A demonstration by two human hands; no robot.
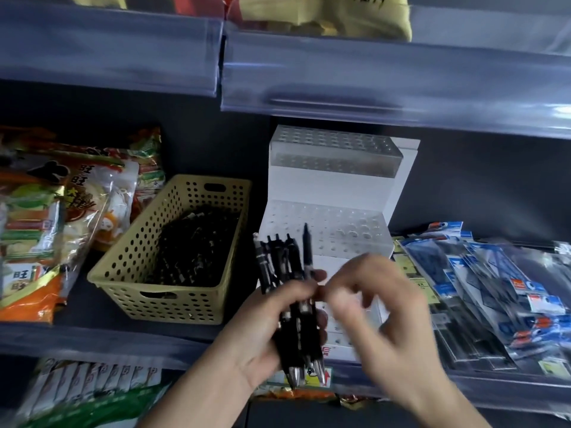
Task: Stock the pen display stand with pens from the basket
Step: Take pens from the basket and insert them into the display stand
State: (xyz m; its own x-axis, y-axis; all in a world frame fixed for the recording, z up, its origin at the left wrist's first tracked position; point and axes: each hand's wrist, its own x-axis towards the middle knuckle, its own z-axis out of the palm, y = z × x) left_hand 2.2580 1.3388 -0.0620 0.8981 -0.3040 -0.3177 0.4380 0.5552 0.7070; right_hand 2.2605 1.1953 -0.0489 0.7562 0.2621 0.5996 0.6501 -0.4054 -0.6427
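**Item: pens, in hand.** Your left hand (265,338) is curled round a bundle of pens (278,264). Their long axes run near upright, with clicker ends towards the stand and metal tips down towards you.

**Item: raised pen (306,245).** It stands proud of the bundle on the bundle's right side. Your right hand (389,307) is blurred, but its thumb and forefinger appear to pinch this pen at mid-barrel, with the other fingers loosely curled.

**Key relation.** The pen display stand (340,186) lies directly beyond both hands. Its lower tier (340,230) of open holes is just behind and right of the raised pen, so your right hand is the nearer one. As I read it, the pen points clicker-up and wants its tip turned down into a hole.

**Item: stand.** It is white and stepped. No pens are visible in the lower tier or the upper tier (333,149), and the front step is partly hidden by your hands.

**Item: basket (129,261).** It is yellow and perforated, and sits just left of the stand. It holds a heap of loose pens (197,245).

**Surroundings.** Everything sits on a dark shelf (77,307) with another shelf close overhead, so headroom above the upper tier looks limited. Snack packets (61,211) lie to the left and packaged stationery (482,288) crowds the stand's right flank.
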